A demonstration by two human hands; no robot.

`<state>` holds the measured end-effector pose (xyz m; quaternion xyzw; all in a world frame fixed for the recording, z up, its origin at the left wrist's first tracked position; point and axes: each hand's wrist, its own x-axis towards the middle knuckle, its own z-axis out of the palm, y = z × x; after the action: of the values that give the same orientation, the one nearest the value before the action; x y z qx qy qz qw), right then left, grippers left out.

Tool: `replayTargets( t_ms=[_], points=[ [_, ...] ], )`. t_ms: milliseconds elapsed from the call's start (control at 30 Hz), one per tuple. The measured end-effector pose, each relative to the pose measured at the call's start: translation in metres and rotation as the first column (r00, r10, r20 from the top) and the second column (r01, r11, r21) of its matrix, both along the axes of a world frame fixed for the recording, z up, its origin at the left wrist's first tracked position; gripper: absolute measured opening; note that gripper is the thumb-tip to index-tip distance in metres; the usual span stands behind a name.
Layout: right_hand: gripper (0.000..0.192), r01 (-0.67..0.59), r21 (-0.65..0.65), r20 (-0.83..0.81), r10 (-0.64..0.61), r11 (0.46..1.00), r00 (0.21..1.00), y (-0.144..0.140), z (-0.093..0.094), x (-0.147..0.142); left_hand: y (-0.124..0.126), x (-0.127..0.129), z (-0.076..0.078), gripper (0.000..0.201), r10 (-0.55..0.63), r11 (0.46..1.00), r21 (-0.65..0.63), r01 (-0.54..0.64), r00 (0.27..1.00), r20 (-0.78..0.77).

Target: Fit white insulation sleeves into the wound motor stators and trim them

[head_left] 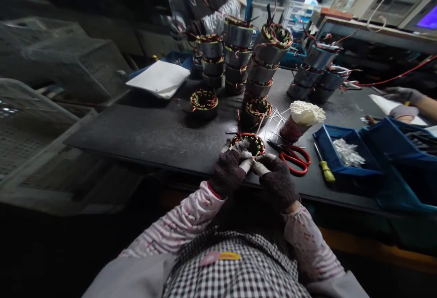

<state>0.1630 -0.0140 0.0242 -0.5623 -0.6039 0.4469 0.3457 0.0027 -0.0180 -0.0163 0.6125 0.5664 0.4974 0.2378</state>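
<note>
A round motor stator (251,142) with copper windings and red wires lies on the dark worktable (146,136) near its front edge. My left hand (229,169), in a dark glove with taped fingertips, grips the stator's near left rim. My right hand (278,177), gloved the same way, presses against its near right side, its taped fingers meeting those of the left. Red-handled scissors (294,156) lie just right of my right hand. A yellow-handled screwdriver (324,166) lies beyond them.
Stacks of stators (261,68) stand across the table's middle, with two single ones (204,102) nearer. A cup of white sleeves (303,118) and blue bins (344,154) sit right. Grey crates (51,120) stand left. One person's gloved hands (205,23) work behind; another's hand (404,97) rests far right.
</note>
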Motion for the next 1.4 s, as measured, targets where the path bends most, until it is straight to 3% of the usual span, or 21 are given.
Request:
replayTargets(
  t_ms=[67,133,233,333,433,500,567,633,700,800,933,1033,1200,1300,1400],
  points=[
    [0.026,-0.034,0.067,0.059,0.03,0.997,0.998,0.0,-0.001,0.003,0.001,-0.001,0.0,0.042,-0.001,1.0,0.002,0.001,1.0,-0.015],
    [0.024,-0.056,0.235,0.149,0.021,0.97,0.989,0.001,0.001,0.006,0.001,-0.002,0.0,0.043,-0.001,1.0,0.005,0.001,0.999,-0.035],
    [0.019,-0.148,0.515,0.308,-0.021,0.844,0.951,0.011,0.001,0.009,0.003,-0.005,-0.001,0.044,-0.005,1.0,0.021,0.006,0.997,-0.073],
    [0.013,-0.326,0.605,0.36,0.116,0.726,0.926,0.027,-0.002,0.011,0.004,-0.008,-0.003,0.043,-0.013,0.998,0.06,0.02,0.995,-0.104],
    [0.013,-0.337,0.7,0.284,0.187,0.63,0.94,0.032,0.001,0.009,0.005,-0.011,-0.005,0.048,-0.041,0.993,0.107,0.057,0.99,-0.138],
    [0.015,-0.221,0.745,0.16,0.153,0.629,0.975,0.026,0.01,0.004,0.006,-0.012,-0.005,0.041,-0.091,0.987,0.117,0.113,0.979,-0.18],
    [0.014,-0.1,0.742,0.04,0.106,0.663,0.994,0.018,0.022,0.0,0.006,-0.012,-0.002,0.032,-0.127,0.982,0.113,0.154,0.968,-0.215],
    [0.011,-0.049,0.733,0.013,0.057,0.679,0.998,0.015,0.029,0.002,0.006,-0.011,0.001,0.024,-0.148,0.98,0.095,0.175,0.959,-0.244],
    [0.01,-0.011,0.724,0.022,-0.008,0.69,1.0,0.015,0.024,0.011,0.006,-0.011,0.004,0.018,-0.159,0.981,0.066,0.182,0.953,-0.257],
    [0.008,0.082,0.677,0.018,-0.128,0.731,0.992,0.014,0.001,0.031,0.006,-0.01,0.006,0.018,-0.153,0.985,0.047,0.167,0.963,-0.223],
    [0.017,-0.054,0.687,0.139,-0.058,0.725,0.989,0.001,-0.017,0.038,0.007,-0.011,0.006,0.027,-0.2,0.973,0.077,0.219,0.959,-0.2],
    [0.015,-0.16,0.719,0.198,0.022,0.676,0.98,-0.004,-0.015,0.027,0.008,-0.013,0.007,0.02,-0.224,0.962,0.108,0.252,0.949,-0.222],
    [0.016,-0.199,0.756,0.256,-0.001,0.624,0.967,0.0,-0.005,0.015,0.006,-0.016,0.011,0.025,-0.227,0.948,0.167,0.271,0.943,-0.245],
    [0.012,-0.191,0.743,0.251,-0.004,0.641,0.968,-0.002,0.004,0.012,0.006,-0.017,0.011,0.026,-0.212,0.952,0.165,0.26,0.942,-0.259],
    [0.008,-0.148,0.699,0.155,0.054,0.7,0.986,-0.007,0.014,0.005,0.01,-0.015,0.005,0.024,-0.213,0.961,0.119,0.25,0.942,-0.259]
  ],
)
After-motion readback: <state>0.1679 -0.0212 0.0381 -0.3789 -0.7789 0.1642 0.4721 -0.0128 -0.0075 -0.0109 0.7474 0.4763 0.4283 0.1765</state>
